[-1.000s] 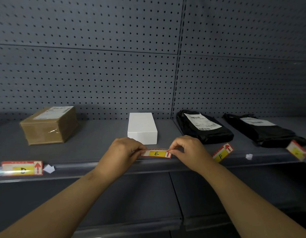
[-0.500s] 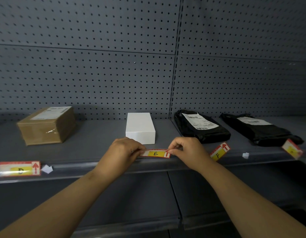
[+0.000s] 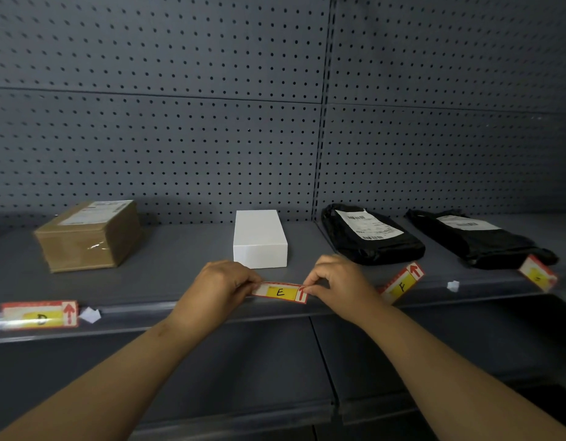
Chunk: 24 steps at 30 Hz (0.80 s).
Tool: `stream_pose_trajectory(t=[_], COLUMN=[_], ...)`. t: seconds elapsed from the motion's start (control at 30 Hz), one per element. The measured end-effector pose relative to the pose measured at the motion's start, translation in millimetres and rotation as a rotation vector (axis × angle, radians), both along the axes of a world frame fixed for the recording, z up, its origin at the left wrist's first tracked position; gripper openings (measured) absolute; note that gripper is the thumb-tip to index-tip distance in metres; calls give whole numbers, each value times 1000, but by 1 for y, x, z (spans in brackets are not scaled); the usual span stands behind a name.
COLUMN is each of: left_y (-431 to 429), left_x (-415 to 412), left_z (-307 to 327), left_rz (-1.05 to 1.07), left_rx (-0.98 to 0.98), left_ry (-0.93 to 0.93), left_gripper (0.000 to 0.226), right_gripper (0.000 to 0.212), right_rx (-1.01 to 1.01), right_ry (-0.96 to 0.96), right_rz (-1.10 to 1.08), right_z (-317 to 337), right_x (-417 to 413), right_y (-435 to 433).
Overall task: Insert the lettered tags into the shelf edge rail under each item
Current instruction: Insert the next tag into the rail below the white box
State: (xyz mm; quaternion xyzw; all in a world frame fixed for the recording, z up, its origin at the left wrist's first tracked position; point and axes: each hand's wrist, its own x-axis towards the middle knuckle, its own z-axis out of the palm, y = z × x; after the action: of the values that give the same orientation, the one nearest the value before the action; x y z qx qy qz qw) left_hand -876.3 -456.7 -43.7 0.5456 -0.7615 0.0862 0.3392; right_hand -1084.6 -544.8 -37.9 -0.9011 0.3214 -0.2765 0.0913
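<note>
A red-and-yellow tag marked E is held level just above the shelf edge rail, in front of the white box. My left hand pinches its left end and my right hand pinches its right end. A tag marked D sits in the rail below the brown cardboard box. A tag marked F lies tilted on the shelf near a black mailer bag. Another tag leans by the second black bag; its letter is unreadable.
Grey pegboard backs the shelf. Small white paper scraps lie by the D tag and right of the F tag. A lower shelf juts out beneath my forearms.
The E tag and both hands stay in nearly the same place above the rail; my view has shifted slightly.
</note>
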Motion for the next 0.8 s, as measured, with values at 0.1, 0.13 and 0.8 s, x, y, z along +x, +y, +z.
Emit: stream_pose_trajectory(t=[0.1, 0.13, 0.8], left_y=[4, 5, 30], left_x=[6, 8, 34], left_z=[-3, -5, -7], left_rz=[17, 25, 101], left_rx=[6, 8, 39], left_ry=[2, -2, -4], left_gripper=[26, 29, 31], right_gripper=[6, 6, 16], right_rx=[-33, -46, 96], right_ry=[5, 5, -53], right_rz=[27, 36, 112], right_z=[-2, -2, 19], right_x=[4, 5, 26], right_y=[2, 2, 8])
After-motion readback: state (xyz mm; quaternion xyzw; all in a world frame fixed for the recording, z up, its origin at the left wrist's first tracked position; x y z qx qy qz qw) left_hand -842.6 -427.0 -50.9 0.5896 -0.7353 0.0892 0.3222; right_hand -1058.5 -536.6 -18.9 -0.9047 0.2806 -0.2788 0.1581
